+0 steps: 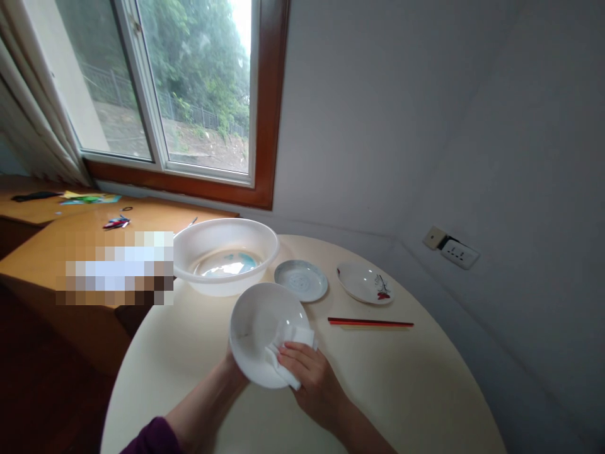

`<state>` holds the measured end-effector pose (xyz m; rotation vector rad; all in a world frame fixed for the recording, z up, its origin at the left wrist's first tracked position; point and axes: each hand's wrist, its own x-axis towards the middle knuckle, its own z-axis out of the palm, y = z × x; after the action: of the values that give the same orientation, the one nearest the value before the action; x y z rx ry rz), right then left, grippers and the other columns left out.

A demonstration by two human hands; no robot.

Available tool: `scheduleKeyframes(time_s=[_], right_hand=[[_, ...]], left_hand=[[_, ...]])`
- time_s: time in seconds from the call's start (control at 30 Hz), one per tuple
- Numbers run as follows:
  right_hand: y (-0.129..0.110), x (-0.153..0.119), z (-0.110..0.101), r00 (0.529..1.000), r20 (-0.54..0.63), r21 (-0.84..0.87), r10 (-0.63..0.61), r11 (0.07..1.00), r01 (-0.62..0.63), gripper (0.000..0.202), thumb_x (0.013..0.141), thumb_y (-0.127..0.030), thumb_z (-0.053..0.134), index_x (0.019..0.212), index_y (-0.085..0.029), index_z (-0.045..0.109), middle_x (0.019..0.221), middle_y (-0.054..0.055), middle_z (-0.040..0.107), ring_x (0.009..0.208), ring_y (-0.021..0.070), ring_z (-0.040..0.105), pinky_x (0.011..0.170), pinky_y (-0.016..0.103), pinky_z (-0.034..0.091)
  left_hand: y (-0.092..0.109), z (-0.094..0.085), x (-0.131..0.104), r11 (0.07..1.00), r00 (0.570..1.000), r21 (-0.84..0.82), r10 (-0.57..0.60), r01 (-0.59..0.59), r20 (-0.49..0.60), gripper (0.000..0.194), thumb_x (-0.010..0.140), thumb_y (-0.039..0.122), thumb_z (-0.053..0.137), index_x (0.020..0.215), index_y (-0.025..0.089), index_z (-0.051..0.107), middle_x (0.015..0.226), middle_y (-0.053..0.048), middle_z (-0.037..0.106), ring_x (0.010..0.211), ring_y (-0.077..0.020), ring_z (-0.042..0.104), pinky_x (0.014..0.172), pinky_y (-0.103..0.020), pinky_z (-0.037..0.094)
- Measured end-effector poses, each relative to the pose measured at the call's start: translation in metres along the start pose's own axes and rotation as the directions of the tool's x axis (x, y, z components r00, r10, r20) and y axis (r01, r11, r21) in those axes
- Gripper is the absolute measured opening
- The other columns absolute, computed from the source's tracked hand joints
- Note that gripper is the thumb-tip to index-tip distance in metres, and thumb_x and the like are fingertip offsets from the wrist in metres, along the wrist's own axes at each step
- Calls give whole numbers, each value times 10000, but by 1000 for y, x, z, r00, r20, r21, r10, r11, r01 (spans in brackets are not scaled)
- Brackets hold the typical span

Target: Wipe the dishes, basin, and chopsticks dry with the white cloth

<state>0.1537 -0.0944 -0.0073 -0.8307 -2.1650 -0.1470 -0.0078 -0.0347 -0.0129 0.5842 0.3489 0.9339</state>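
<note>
A white bowl (pixel 258 321) is tilted up above the round table, its inside facing me. My left hand (pixel 236 369) supports it from behind at the lower left, its fingers hidden by the bowl. My right hand (pixel 309 378) presses a white cloth (pixel 300 335) against the bowl's lower right inside, fingers closed on the cloth. Just behind the bowl stands a translucent white basin (pixel 227 287) with some water at its bottom. To its right lie a pale blue-grey plate (pixel 301 280) and an oval white plate with a red and black pattern (pixel 363 284).
Dark, red and pale chopsticks (pixel 371 322) lie on the round cream table (pixel 425 391), right of my hands. A wooden desk (pixel 161 211) at the left holds small items and papers. Behind are a window and a wall with a socket (pixel 458 253).
</note>
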Motion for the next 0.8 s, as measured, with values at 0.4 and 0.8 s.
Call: scheduleKeyframes(time_s=[0.4, 0.8], right_hand=[[-6, 4, 0, 979, -130, 207, 157, 970, -128, 205, 860, -177, 515, 1057, -195, 568, 942, 82, 670, 930, 189, 608, 815, 339, 513], [13, 7, -20, 999, -37, 135, 10, 991, -5, 191, 773, -168, 595, 963, -183, 575, 898, 83, 679, 909, 205, 603, 781, 347, 516]], left_hand=[[2, -7, -1, 996, 984, -85, 1, 15, 179, 474, 746, 495, 595, 1036, 127, 666, 991, -114, 697, 1022, -267, 591, 970, -363, 355], [18, 18, -4, 981, 989, -143, -122, 134, 89, 390, 792, 378, 529, 1050, 116, 657, 922, -121, 696, 992, -293, 583, 942, -415, 378]])
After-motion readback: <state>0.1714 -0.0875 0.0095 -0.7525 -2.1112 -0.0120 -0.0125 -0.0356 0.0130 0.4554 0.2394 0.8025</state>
